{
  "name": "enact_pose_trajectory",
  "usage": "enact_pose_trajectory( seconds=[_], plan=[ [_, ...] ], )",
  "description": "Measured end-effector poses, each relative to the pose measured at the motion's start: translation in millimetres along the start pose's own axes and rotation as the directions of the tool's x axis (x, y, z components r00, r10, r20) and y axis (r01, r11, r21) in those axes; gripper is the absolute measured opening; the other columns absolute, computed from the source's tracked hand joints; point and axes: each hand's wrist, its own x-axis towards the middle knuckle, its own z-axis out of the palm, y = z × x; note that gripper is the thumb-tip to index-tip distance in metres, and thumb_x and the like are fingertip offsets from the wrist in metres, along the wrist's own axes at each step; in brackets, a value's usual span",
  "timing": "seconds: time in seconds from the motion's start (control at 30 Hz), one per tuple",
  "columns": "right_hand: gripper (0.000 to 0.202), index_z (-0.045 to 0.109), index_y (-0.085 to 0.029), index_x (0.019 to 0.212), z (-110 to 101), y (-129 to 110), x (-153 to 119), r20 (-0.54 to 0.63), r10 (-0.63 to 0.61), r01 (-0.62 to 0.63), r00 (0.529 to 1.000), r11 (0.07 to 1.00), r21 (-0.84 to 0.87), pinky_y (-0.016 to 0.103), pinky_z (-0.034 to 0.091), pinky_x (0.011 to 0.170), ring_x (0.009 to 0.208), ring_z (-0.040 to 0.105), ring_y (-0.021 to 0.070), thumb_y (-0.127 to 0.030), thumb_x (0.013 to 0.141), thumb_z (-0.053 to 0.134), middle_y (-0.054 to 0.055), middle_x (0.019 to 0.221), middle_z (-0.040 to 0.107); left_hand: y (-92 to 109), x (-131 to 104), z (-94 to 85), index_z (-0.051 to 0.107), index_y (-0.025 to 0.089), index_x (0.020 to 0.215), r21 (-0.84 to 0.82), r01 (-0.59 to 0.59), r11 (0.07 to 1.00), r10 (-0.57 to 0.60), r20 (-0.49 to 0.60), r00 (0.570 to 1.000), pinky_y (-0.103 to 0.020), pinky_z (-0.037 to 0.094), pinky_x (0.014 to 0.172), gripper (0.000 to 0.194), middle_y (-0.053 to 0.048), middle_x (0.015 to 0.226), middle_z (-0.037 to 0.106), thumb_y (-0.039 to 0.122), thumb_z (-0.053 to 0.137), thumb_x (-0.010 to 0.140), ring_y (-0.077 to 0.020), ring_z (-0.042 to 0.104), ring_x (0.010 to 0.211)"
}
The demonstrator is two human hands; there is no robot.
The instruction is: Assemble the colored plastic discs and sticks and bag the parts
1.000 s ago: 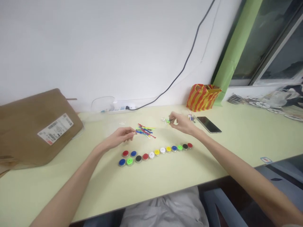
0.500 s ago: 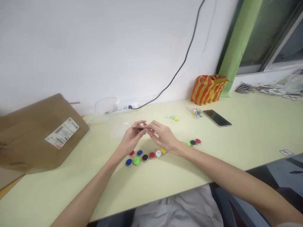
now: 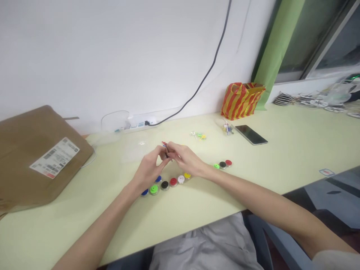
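Peering through the head cam, I've got my left hand (image 3: 149, 165) and right hand (image 3: 186, 157) pinched on a small dark piece (image 3: 167, 154) above the tabletop (image 3: 180, 219), between them, neither really nearer. Long axis looks roughly fore-and-aft, but fingers cover most of it. Colored sticks (image 3: 164, 143) just beyond are mostly hidden, and my right wrist blocks part of the round caps (image 3: 164, 185)

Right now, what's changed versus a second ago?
The right hand moved left from the small white, green and yellow plastic pieces to meet the left hand at a small black piece. The flat black phone and red-and-yellow striped bag stayed put.
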Motion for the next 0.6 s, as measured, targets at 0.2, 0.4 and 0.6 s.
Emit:
enact_pose_trajectory(
  seconds=[0.2,0.4,0.6],
  plan=[
    [0.013,0.037,-0.023,0.082,-18,-3,3,0.115,-0.028,0.009,0.993,0.986,0.164,0.025,0.035,0.07,0.074,0.042,0.0138,-0.019,0.093,0.043,-0.003,0.08,0.046,8,0,-8.6,0.055,0.021,0.093,-0.008,-0.058,0.998,0.059,0.07,0.996,-0.027,0.041,0.07,0.021,0.001,0.085,0.059,0.042,0.057,0.095,-0.0138,0.051,0.074],
    [0.016,0.041,-0.022,0.081,-30,0,8,0.237,-0.017,-0.08,0.971,0.917,0.392,0.027,0.037,0.07,0.072,0.042,0.0138,-0.027,0.093,0.051,-0.003,0.076,0.045,14,2,-10.0,0.059,0.02,0.094,-0.045,-0.086,0.995,0.09,0.117,0.989,-0.027,0.041,0.069,0.022,0.001,0.08,0.059,0.043,0.056,0.095,-0.0133,0.049,0.073],
    [0.022,0.05,-0.019,0.08,-36,41,18,0.06,0.114,-0.128,0.992,0.91,0.394,0.026,0.042,0.07,0.07,0.052,0.0138,-0.036,0.088,0.062,-0.002,0.072,0.055,-8,5,-18.2,0.066,0.023,0.102,-0.001,-0.111,0.994,0.111,0.073,0.991,-0.03,0.045,0.079,0.024,-0.004,0.098,0.064,0.043,0.061,0.092,-0.0178,0.056,0.089]
  ],
)
